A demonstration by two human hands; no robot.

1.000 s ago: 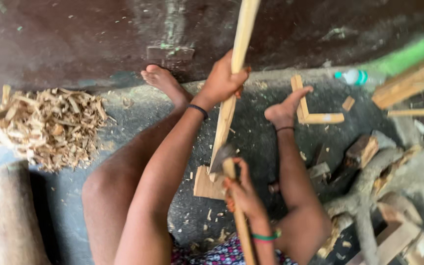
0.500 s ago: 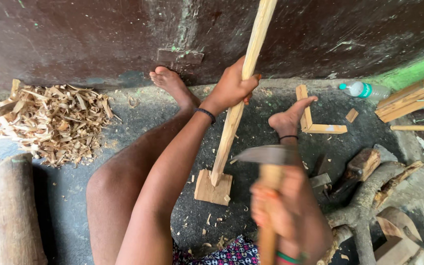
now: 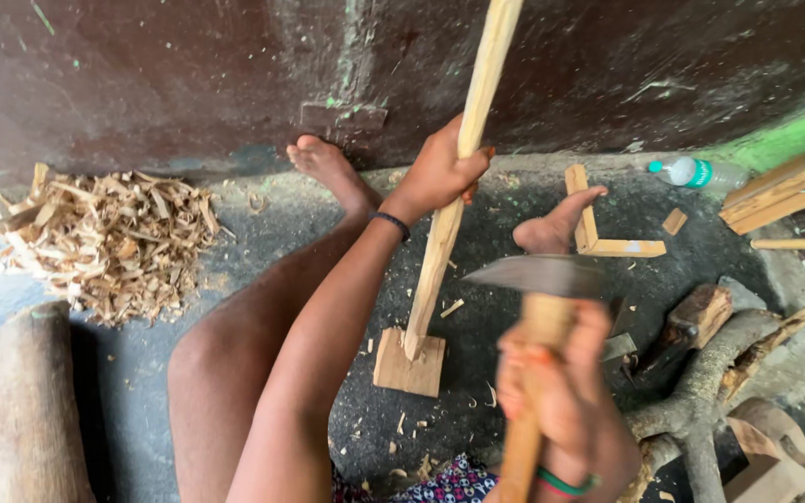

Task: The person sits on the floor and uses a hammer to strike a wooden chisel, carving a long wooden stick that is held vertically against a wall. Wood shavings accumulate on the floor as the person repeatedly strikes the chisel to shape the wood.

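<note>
Left hand (image 3: 440, 172) clamped around a long pale wooden stick (image 3: 449, 205), held tilted with its lower end resting on a small flat wooden block (image 3: 409, 365) on the dark floor (image 3: 263, 233). Right hand (image 3: 561, 391), blurred, closed on the wooden handle of a grey-bladed hatchet (image 3: 538, 277), raised beside the stick. A heap of pale wood shavings (image 3: 109, 237) lies well apart at left.

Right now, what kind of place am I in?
Probably a rough floor-level woodworking spot: a pile of wood shavings by the dark wall, offcuts and branches around, and a long wooden stick standing on a small block.
</note>
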